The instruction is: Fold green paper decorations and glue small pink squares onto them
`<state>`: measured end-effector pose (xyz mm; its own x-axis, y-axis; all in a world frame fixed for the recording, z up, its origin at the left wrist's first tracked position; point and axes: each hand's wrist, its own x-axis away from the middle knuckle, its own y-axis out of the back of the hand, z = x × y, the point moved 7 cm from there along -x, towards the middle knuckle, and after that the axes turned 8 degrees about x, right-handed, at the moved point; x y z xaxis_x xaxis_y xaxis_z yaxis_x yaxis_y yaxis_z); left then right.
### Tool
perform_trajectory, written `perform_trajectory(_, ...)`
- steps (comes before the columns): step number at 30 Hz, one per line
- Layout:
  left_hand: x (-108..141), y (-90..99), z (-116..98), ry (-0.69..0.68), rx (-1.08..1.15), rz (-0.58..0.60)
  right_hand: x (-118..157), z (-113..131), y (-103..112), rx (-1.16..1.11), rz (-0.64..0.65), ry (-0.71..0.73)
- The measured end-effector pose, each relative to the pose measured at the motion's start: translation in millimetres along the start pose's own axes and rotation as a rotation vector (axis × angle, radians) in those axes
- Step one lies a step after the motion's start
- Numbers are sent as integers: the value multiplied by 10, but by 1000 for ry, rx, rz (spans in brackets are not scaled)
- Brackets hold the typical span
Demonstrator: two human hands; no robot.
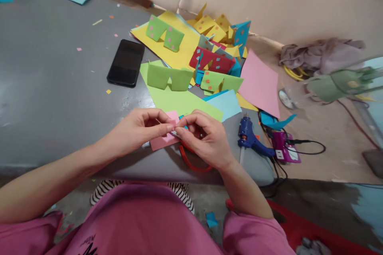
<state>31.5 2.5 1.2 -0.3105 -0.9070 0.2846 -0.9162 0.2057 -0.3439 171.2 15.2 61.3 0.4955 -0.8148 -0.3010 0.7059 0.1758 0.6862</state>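
Note:
My left hand (149, 127) and my right hand (203, 135) meet at the front edge of the grey table. Their fingertips pinch a small pink paper piece (173, 124) between them. Under the fingers lies a larger pink paper (161, 142), partly covered by them. Red-orange scissor handles (194, 164) show beneath my right hand; the blades are mostly hidden. Just beyond the hands is a light green sheet (185, 101), with a folded green paper shape (157, 76) standing on it. A green shape with orange squares (221, 81) stands to its right.
A black phone (126, 63) lies at the left on the grey table (60, 75). To the right are a blue glue gun (248, 135), a magenta power socket (284, 147) with cables, and a pink sheet (261, 83). Yellow, red and blue folded papers crowd the back.

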Motion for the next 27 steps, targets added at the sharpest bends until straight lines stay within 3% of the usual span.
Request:
perform_trajectory(7, 43, -1, -78, -78, -187, -18, 14, -27, -27, 5, 9, -31)
perform_trajectory(14, 91, -27, -210, -263, -495, -88, 22, -34, -52, 26, -3, -43)
perform_trajectory(21, 110, -68, -268, -345, -593, -103, 32, -66, -74, 38, 6, -54)
perform_trajectory(27, 126, -81, -258, -339, -611, -90, 32, -76, -84, 23, 17, -59)
